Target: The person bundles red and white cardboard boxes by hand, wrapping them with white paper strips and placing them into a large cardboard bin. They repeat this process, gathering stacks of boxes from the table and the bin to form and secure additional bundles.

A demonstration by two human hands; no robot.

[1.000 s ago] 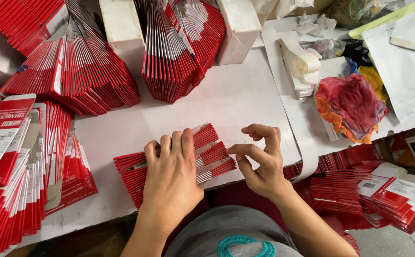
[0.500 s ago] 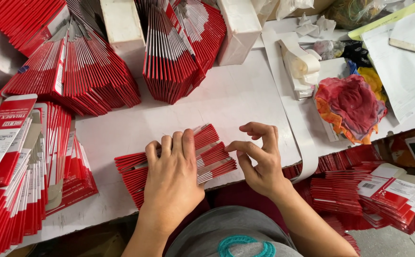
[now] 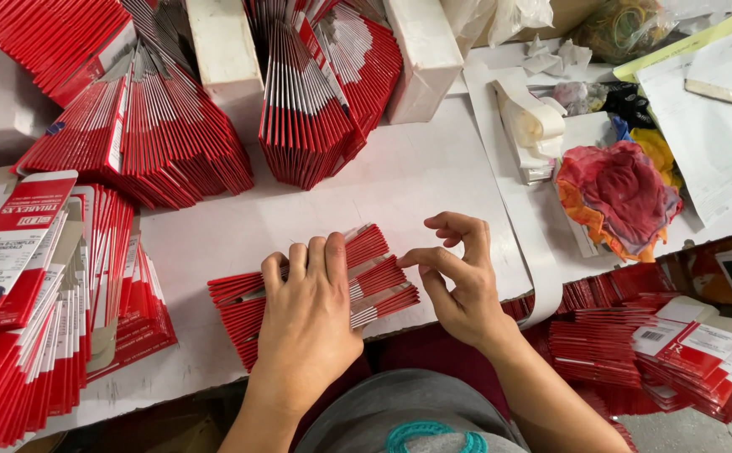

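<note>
Left hand [image 3: 307,323] lies flat on the fanned red cartons [image 3: 366,281]; right hand [image 3: 458,281] pinches their right edge, long axis running left-right along the counter [image 3: 316,210].

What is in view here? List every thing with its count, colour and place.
fanned flat cartons: one spread, red and white, table's near edge
carton stacks: several, red and white, table's back and left
lower carton stacks: several, red, below table at right
table: one, white
white blocks: two, between back stacks
crumpled cloth: one, red and yellow, right
paper strips: a bundle, white, right
left hand: flat on the fan
right hand: pinching the fan's edge
</note>
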